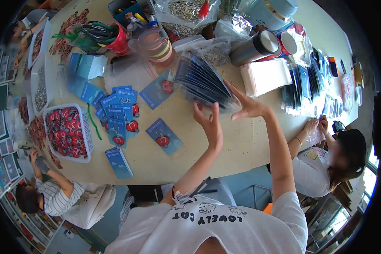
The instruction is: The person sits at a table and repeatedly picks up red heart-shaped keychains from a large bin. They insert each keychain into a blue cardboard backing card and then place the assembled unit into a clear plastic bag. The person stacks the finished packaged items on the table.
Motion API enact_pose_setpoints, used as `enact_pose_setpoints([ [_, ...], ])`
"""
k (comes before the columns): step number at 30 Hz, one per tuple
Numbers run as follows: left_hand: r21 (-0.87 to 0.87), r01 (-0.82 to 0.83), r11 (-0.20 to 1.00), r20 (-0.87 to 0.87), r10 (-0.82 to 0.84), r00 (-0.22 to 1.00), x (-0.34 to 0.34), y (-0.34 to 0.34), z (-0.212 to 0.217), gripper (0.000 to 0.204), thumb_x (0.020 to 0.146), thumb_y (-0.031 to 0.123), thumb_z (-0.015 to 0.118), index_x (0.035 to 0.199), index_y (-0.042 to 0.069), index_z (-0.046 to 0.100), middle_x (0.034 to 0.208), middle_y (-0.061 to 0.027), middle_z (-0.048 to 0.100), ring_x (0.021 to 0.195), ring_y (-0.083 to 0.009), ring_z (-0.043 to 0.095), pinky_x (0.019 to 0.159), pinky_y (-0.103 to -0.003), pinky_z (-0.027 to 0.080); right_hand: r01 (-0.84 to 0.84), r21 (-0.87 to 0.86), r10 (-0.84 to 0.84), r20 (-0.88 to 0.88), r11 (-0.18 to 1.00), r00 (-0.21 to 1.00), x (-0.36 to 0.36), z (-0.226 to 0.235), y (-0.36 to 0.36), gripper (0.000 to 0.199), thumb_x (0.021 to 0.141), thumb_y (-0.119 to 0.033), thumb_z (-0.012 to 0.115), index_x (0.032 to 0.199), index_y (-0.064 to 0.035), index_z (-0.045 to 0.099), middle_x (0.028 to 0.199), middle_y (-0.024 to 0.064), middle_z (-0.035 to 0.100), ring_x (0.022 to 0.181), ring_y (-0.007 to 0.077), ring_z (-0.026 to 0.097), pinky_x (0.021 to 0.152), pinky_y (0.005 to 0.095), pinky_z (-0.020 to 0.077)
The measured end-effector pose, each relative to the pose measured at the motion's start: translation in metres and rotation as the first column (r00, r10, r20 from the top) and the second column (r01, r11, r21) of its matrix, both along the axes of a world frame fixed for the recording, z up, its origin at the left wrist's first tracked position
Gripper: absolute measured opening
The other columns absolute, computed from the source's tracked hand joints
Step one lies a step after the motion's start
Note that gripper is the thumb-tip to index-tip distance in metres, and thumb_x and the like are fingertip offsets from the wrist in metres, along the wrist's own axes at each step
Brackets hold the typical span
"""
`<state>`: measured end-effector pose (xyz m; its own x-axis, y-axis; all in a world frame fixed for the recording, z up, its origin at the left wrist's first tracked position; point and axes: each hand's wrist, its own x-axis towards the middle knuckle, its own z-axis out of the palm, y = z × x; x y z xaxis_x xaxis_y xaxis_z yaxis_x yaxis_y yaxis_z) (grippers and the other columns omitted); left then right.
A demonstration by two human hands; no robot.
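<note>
A fanned stack of dark blue cards in clear sleeves (pixel 203 80) lies on the table in front of me, its near end smeared by motion. My left hand (pixel 211 129) is at the near edge of the stack, fingers spread and pointing up at it. Along the right side, my right hand (pixel 250 105) has its fingers stretched out against the stack, thumb apart. Neither hand is wrapped round it. Left of the stack is a blue card with a red keychain (pixel 167 87), and another keychain card (pixel 164 136) lies nearer to me.
Overlapping keychain cards (pixel 116 116) lie left, beside a white basket of red keychains (pixel 67 133) and a small card stack (pixel 118 163). A steel tumbler (pixel 255 48), clear sleeves (pixel 266 78) and more sleeved cards (pixel 305 82) stand or lie right. Co-workers sit at both sides.
</note>
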<state>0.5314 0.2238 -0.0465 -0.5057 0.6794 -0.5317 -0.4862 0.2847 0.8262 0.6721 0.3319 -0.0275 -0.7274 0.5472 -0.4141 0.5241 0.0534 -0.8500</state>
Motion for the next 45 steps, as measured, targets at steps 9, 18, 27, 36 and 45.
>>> enact_pose_setpoints([
  [9,0.136,-0.040,0.990,-0.070,0.050,0.996,-0.016,0.037,-0.004,0.088,0.086,0.026,0.071,0.148,0.003,0.014,0.149,-0.0135,0.024,0.135,-0.0224,0.030,0.111,-0.035,0.025,0.195,0.283,-0.292,0.357,0.939,0.887,-0.044,-0.004,0.015,0.081,0.086,-0.066,0.050,0.136,-0.0016,0.045,0.130,0.0240,0.052,0.122,0.0381,0.049,0.101,0.0419,0.0396],
  [18,0.114,-0.045,0.992,-0.089,0.056,0.994,-0.026,0.035,-0.023,0.076,0.082,0.020,0.076,0.136,-0.005,0.031,0.128,-0.0138,0.049,0.116,-0.0209,0.049,0.103,-0.032,0.035,0.451,0.116,-0.459,0.045,0.885,0.887,-0.050,-0.035,0.038,0.074,0.094,-0.061,0.036,0.138,-0.0020,0.043,0.135,0.0180,0.051,0.128,0.0274,0.045,0.108,0.0336,0.0321],
  [27,0.162,-0.089,0.983,0.172,0.061,0.983,-0.044,0.010,-0.029,0.066,0.082,0.015,0.075,0.134,0.000,0.037,0.129,-0.0093,0.049,0.115,-0.0197,0.050,0.100,-0.032,0.038,0.138,-0.062,-0.106,0.368,0.988,0.924,-0.067,-0.035,0.061,0.107,0.061,-0.077,0.066,0.133,0.0001,0.049,0.133,0.0216,0.051,0.126,0.0331,0.048,0.105,0.0394,0.0373],
  [36,0.238,-0.089,0.967,0.484,-0.039,0.874,-0.074,-0.028,-0.039,0.058,0.088,0.015,0.066,0.136,0.001,0.037,0.131,-0.0118,0.049,0.121,-0.0233,0.049,0.101,-0.036,0.044,0.259,0.032,-0.258,0.264,0.965,0.929,-0.088,0.003,-0.017,0.103,0.064,-0.075,0.068,0.133,-0.0021,0.043,0.125,0.0243,0.055,0.119,0.0341,0.053,0.100,0.0419,0.0410],
  [45,0.095,0.145,0.985,0.342,-0.169,0.924,-0.082,-0.109,-0.005,0.051,0.087,0.030,0.064,0.128,0.003,0.051,0.127,-0.0115,0.055,0.116,-0.0253,0.053,0.098,-0.042,0.045,0.277,-0.545,-0.277,0.084,0.791,0.957,-0.056,0.031,-0.096,0.103,0.072,-0.072,0.063,0.136,0.0053,0.042,0.135,0.0201,0.048,0.124,0.0289,0.048,0.105,0.0373,0.0379],
])
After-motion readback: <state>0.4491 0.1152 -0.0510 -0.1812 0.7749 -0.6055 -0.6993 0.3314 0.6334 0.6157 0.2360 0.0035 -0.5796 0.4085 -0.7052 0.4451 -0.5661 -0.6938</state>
